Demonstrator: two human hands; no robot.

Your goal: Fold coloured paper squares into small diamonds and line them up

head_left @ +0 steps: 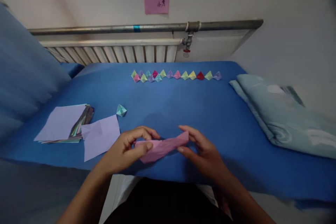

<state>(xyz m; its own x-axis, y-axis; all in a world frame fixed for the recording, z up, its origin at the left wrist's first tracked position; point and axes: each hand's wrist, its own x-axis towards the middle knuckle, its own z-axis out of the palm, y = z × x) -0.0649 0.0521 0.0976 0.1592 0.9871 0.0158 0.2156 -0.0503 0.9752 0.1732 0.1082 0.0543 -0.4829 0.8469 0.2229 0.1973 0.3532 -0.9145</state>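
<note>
A partly folded pink sheet of paper (165,146) is held just above the front of the blue-covered surface. My left hand (131,147) pinches its left end, thumb in front and fingers behind. At the other end, my right hand (202,150) has the paper between its thumb and fingers in a loose hold. A small teal folded paper piece (121,110) sits beyond my left hand. Closer to that hand lies a creased lilac sheet (102,138), its left edge by a stack of coloured paper (61,122).
Several small folded paper pieces (177,74) in mixed colours are lined up along the far side of the blue cover (183,105). A folded pale-green blanket (278,112) lies at right. Behind are a radiator (112,43) and a pipe (105,29); a blue curtain (23,63) hangs at left.
</note>
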